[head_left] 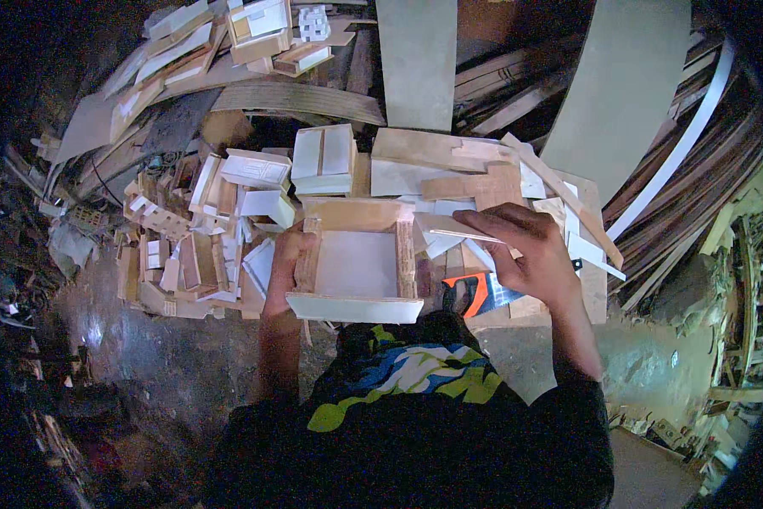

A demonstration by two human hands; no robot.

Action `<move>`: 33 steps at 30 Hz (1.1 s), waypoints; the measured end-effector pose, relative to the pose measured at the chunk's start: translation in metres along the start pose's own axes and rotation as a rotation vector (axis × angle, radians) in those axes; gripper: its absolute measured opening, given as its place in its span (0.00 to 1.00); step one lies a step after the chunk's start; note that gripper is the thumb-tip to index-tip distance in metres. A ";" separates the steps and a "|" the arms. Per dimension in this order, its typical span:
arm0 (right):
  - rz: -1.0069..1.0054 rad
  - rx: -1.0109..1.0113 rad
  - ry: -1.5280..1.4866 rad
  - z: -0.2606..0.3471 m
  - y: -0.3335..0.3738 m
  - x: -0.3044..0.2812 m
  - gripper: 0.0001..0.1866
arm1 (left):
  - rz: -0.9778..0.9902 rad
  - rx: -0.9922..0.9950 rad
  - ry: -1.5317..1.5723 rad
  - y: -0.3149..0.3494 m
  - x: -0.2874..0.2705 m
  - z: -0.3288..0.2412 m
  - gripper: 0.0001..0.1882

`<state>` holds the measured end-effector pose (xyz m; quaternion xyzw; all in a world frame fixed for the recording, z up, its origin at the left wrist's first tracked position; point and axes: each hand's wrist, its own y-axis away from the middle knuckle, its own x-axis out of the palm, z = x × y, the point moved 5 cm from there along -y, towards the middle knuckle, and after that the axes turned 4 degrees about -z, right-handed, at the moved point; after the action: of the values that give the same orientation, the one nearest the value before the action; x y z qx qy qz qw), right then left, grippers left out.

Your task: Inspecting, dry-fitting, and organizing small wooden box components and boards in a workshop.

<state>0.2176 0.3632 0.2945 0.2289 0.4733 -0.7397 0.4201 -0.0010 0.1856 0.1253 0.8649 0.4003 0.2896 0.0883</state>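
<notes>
A small open wooden box [356, 309] with a white bottom and a pale front wall is held up at the middle of the view. My left hand [287, 257] grips its left side, with part of the fingers hidden behind it. Between the fingers and thumb of my right hand [530, 248] is a thin wooden panel [459, 227], tilted, its left end close to the box's right wall. Just below that hand lies a handsaw [481, 294] with an orange and black handle, its blade partly covered by the hand.
A low worktable [592, 293] behind the box carries loose boards. Finished-looking small boxes [324, 159] and offcuts [154, 216] are heaped to the left. Large upright panels [417, 68] stand at the back, and long strips [695, 199] lean at the right.
</notes>
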 end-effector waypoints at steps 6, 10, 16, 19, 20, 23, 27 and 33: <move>-0.008 -0.089 0.100 0.003 0.000 0.014 0.26 | 0.000 0.027 0.046 -0.006 -0.005 0.005 0.24; 0.036 -0.146 0.136 0.006 0.002 0.019 0.27 | 0.081 -0.029 0.113 0.000 -0.006 0.003 0.23; -0.059 -0.102 0.083 0.008 -0.002 0.013 0.28 | 0.007 0.042 0.131 0.012 0.003 -0.002 0.23; -0.012 -0.123 0.112 0.008 -0.003 0.018 0.29 | -0.042 0.029 -0.019 0.001 -0.012 0.003 0.23; -0.006 -0.141 0.137 0.007 -0.001 0.020 0.29 | -0.038 0.038 -0.042 0.005 -0.002 -0.004 0.23; -0.034 -0.157 0.147 0.008 -0.004 0.017 0.29 | -0.045 0.072 -0.108 0.030 0.028 -0.030 0.23; -0.054 -0.174 0.163 0.011 -0.004 0.015 0.28 | -0.003 0.045 -0.018 0.007 -0.001 -0.001 0.24; -0.057 -0.139 0.130 0.008 -0.006 0.013 0.27 | -0.036 -0.012 -0.121 -0.017 -0.030 0.018 0.25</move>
<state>0.2060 0.3519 0.2921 0.2331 0.5561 -0.7002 0.3823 -0.0169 0.1763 0.0908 0.8730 0.4078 0.2376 0.1229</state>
